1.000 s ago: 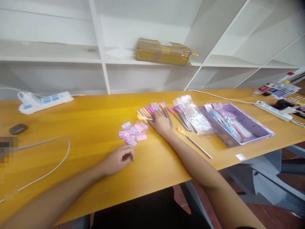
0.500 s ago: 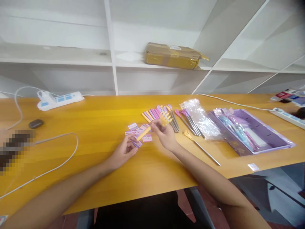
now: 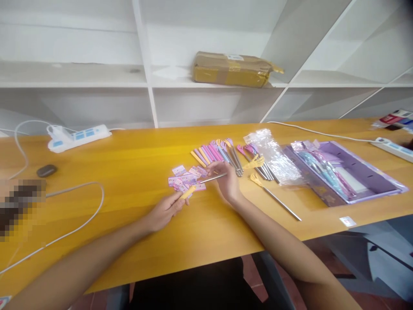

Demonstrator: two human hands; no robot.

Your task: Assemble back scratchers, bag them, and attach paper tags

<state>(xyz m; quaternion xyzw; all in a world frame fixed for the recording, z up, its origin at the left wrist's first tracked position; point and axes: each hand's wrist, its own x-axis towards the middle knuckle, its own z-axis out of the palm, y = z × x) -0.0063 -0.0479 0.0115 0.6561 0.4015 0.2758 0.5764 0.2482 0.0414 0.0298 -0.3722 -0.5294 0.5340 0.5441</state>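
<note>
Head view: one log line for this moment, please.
left hand: grips yellow handle | right hand: at rod, grip unclear | cards: on table | tray: holds packets

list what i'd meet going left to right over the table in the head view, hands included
small dark object → white power strip → left hand gripping a yellow handle → right hand → clear plastic bag → purple box
</note>
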